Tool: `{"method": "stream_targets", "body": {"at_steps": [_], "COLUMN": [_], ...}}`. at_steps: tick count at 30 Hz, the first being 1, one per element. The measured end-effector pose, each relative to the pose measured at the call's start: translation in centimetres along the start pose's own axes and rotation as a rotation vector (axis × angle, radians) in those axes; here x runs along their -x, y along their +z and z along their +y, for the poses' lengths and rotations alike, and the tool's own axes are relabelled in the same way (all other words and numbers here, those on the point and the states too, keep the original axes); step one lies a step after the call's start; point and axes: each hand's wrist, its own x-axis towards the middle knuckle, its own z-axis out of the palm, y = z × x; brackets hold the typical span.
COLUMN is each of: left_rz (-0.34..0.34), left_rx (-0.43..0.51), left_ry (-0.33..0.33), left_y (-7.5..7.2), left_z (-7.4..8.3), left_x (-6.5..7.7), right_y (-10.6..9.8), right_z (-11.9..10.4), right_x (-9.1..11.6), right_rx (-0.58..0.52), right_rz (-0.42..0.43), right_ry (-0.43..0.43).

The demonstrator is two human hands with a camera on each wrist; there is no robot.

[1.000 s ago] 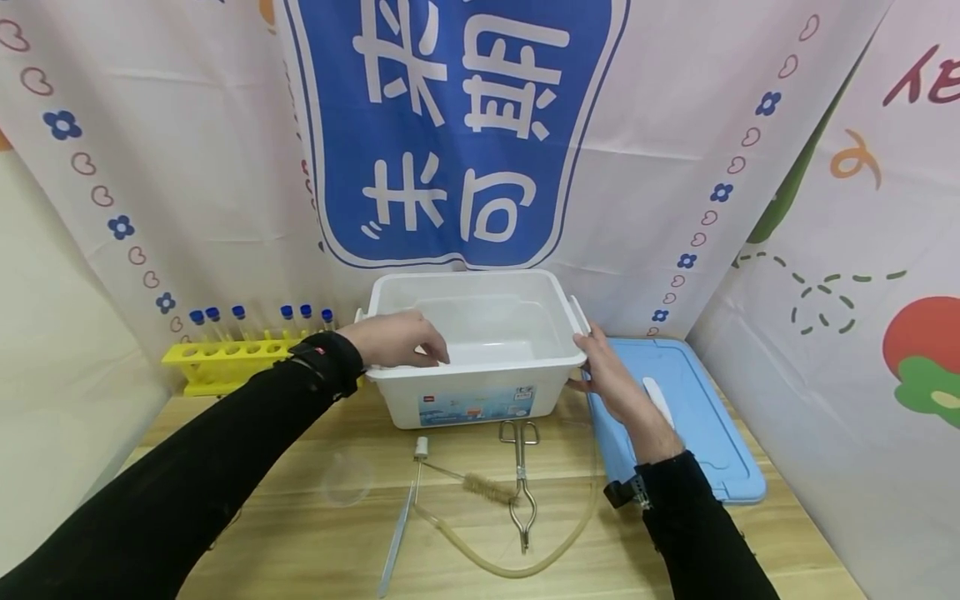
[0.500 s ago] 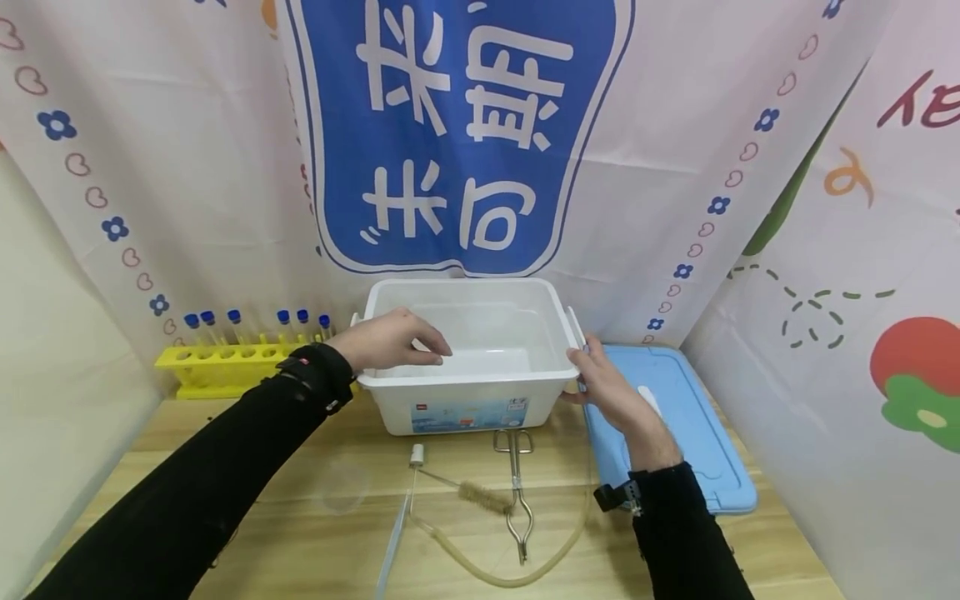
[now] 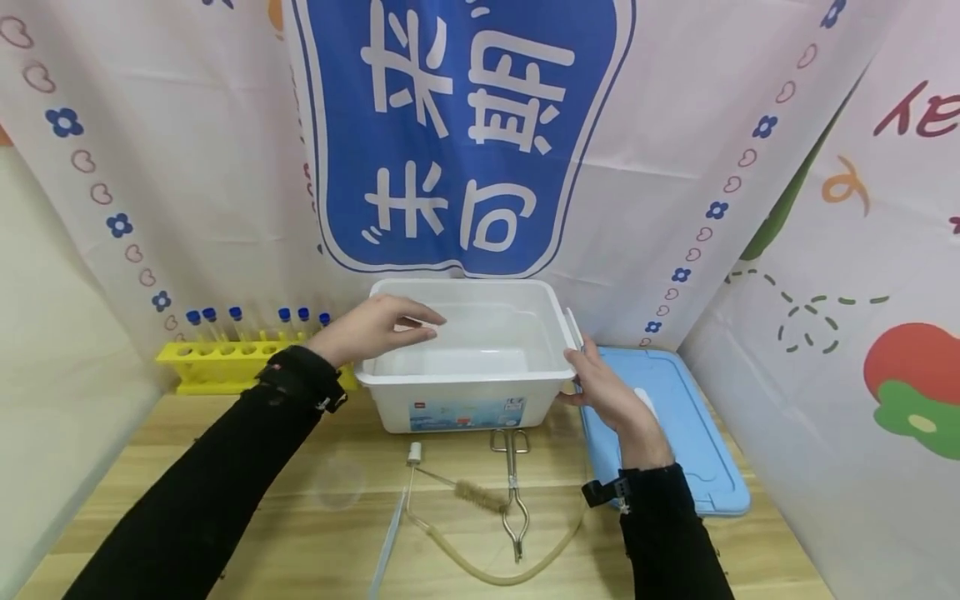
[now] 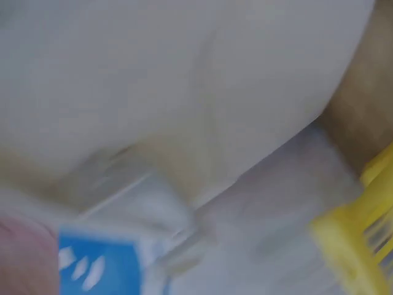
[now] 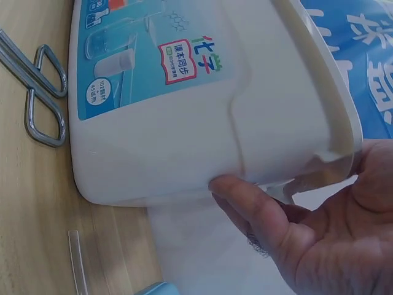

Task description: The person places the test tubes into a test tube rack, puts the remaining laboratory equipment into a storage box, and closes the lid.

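Note:
A white plastic storage box (image 3: 540, 408) with a blue printed label stands at the back of the table, its top uncovered. My left hand (image 3: 367, 329) is over the box's left end, fingers loosely extended and nothing between them. At the other end my right hand (image 3: 611, 396) grips the box's right corner, thumb on the rim. In the right wrist view, fingertips of the right hand (image 5: 295, 236) touch the box's side below the rim. The left wrist view is blurred and shows mostly the box's white wall (image 4: 153, 74).
A yellow rack (image 3: 217, 360) with blue-capped test tubes stands at left. The blue lid (image 3: 693, 442) lies at right. In front lie metal tongs (image 3: 512, 479), a bristle brush (image 3: 480, 497), yellowish tubing (image 3: 517, 578), a pale blue strip (image 3: 387, 546) and a clear round dish (image 3: 337, 483).
My left hand has risen from the box's front rim and moved back and slightly left, its fingers spreading a little. The right hand keeps its grip; the view has shifted slightly.

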Motion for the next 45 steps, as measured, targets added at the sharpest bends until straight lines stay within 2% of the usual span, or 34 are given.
{"method": "stream_targets", "body": {"at_steps": [3,9,14,19,24,27,30,34,37,45], "left_rz": [0.065,0.171,0.161,0.099,-0.097,-0.209,-0.272,-0.306,-0.313,-0.325], "left_rx": [-0.002,-0.041,-0.093,-0.126,-0.085,-0.065,-0.07,-0.093,-0.106,-0.092], "left_ry": [-0.03,-0.141,-0.22,-0.217,-0.219,-0.268,-0.333,-0.38,-0.377,-0.4], "left_y": [-0.7,-1.2,-1.5,-2.3,-1.6,-0.4,0.8,2.0,2.6,3.3], "left_z": [0.8,2.1,2.2,1.7,1.5,1.7,2.1,2.3,2.3,1.4], "left_x": [2.3,8.4,12.3,14.6,15.2,14.6,14.0,13.5,13.6,13.9], "right_y": [0.0,-0.1,0.1,0.4,0.5,0.4,0.0,-0.2,-0.2,0.1], "right_z": [-0.3,-0.5,-0.5,-0.5,-0.5,-0.5,-0.3,-0.1,0.0,-0.2], "right_x": [0.0,-0.1,-0.4,-1.0,-1.4,-1.3,-0.9,-0.5,-0.3,-0.2], "right_rx": [0.019,0.025,0.023,0.009,-0.004,-0.008,-0.014,-0.01,0.002,0.006], "right_rz": [0.004,0.007,0.017,0.019,0.016,0.021,0.023,0.026,0.027,0.019], "right_ry": [0.005,0.002,0.0,-0.008,-0.003,0.004,0.011,0.018,0.018,0.026]}}
